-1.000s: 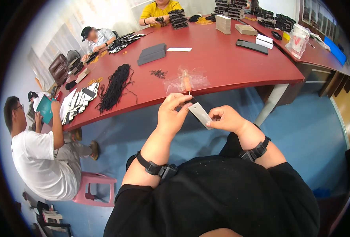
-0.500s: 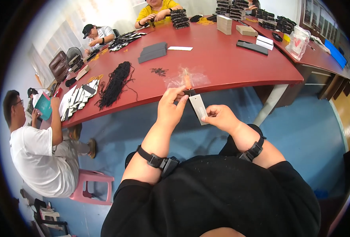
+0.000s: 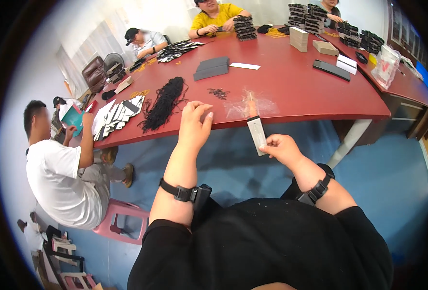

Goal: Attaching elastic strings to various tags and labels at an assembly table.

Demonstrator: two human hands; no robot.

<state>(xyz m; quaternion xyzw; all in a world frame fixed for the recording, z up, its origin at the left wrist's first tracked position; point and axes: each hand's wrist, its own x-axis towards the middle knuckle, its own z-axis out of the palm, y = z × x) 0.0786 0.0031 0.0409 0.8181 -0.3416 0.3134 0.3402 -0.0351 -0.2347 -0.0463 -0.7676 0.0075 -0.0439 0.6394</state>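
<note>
My right hand (image 3: 282, 148) pinches the lower end of a narrow grey card (image 3: 256, 135) with a black strip across its top, just off the table's front edge. Beyond the card's top, an orange-handled pointed tool (image 3: 251, 107) lies on crumpled clear plastic (image 3: 267, 106). My left hand (image 3: 196, 123) is off the card, raised at the table edge with fingers apart and nothing visible in them. Close to its left lies a bundle of black cords (image 3: 164, 102). A small scatter of black bits (image 3: 219, 93) sits beyond my left hand.
The red table (image 3: 291, 92) holds dark grey sheets (image 3: 211, 67), a white strip (image 3: 245, 66), a pile of white and black cards (image 3: 122, 116) and several black stacks (image 3: 244, 29). A black box (image 3: 331, 69) lies at the right. A person in white (image 3: 59, 169) sits at the left.
My left hand has let go of the card and moved left toward the black cords. My right hand still holds the card. The whole view has shifted, with the scene sliding right.
</note>
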